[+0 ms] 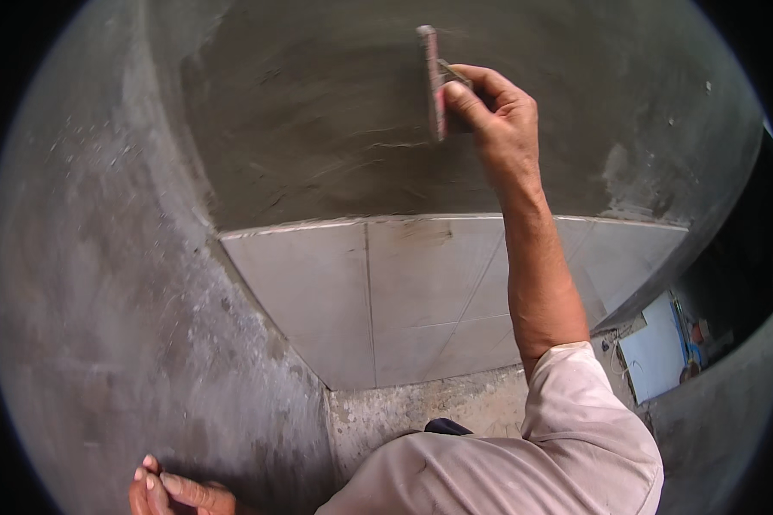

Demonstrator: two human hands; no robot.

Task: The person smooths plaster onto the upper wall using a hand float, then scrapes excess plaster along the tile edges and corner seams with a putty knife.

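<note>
Right hand (489,107) is up high on the wall, fingers wrapped tight round the handle of a trowel (432,81), thumb pressing along its edge, and the blade is turned edge-on to us with its face flat against the wet grey mortar (318,112). That grip looks chosen to keep the blade hard against the wall, and the faint streaks and ridges running across the mortar fit a tool drawn over it. The arm is stretched almost straight, the pale shirt sleeve (588,412) bunched at the elbow. Below the mortar band sits a row of light grey tiles (421,292), already on the wall, their top edge marking where the fresh coat stops. Down at the lower left, the left hand (176,493) rests with fingers loosely curled against the rough side wall (103,300), holding nothing, a brace by the look of it. A white board (653,348) lies off to the right on the floor
</note>
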